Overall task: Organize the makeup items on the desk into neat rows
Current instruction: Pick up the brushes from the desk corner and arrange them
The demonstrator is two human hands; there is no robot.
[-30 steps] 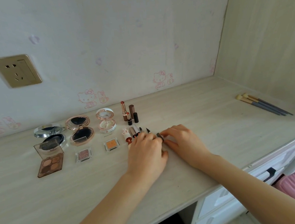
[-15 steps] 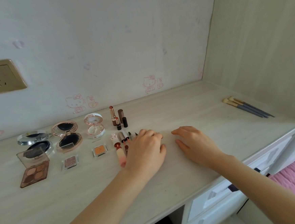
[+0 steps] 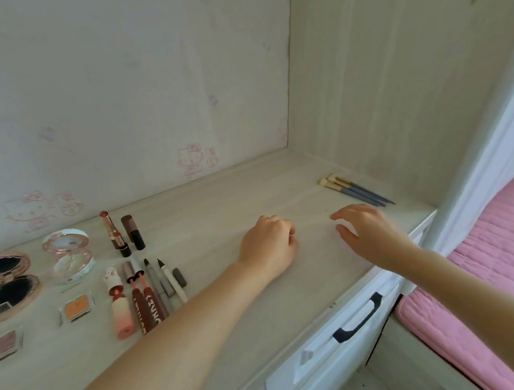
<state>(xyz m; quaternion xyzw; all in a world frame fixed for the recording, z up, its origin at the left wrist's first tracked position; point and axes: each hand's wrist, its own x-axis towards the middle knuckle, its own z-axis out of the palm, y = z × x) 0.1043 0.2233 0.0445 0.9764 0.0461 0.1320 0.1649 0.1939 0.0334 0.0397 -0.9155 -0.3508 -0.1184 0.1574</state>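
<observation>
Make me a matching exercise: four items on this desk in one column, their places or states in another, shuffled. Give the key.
Things:
1. makeup brushes
2. pink gradient tube
3. left hand
4. orange eyeshadow pan

Places or states:
A. lying leftmost in the row of tubes and pens
B. fingers curled, on bare desk
C. by the right side wall
D. in front of the round pink compact

Pairs: 1-C, 2-A, 3-B, 4-D

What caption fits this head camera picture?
Both hands, left and right, reach toward the makeup brushes, away from tidy makeup rows.
</observation>
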